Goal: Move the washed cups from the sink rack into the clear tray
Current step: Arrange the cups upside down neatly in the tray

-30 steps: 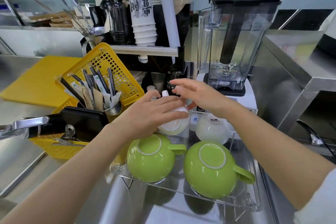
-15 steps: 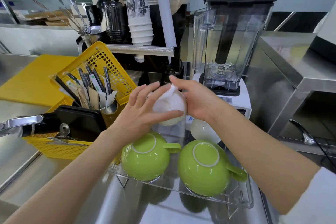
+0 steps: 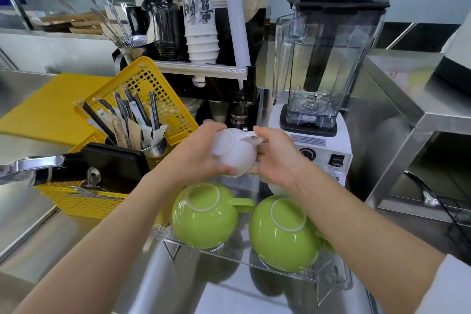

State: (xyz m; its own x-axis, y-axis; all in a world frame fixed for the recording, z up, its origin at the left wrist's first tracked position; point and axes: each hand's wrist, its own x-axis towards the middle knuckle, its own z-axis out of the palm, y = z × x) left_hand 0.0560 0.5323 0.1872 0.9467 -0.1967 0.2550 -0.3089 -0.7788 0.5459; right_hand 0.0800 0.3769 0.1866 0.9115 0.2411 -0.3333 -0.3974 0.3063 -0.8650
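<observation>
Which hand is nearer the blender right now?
Right. The right hand holds the white cup's handle side, just left of the blender base. The left hand cups the far side, with the cup between.

Two upturned cups sit side by side in the clear tray [image 3: 339, 280], one cup [image 3: 204, 216] left of the other [image 3: 283, 234]. Above the tray both hands hold a small cup [image 3: 235, 150]. The blender [image 3: 321, 79] stands behind the tray, the basket [image 3: 142, 99] to its left
</observation>
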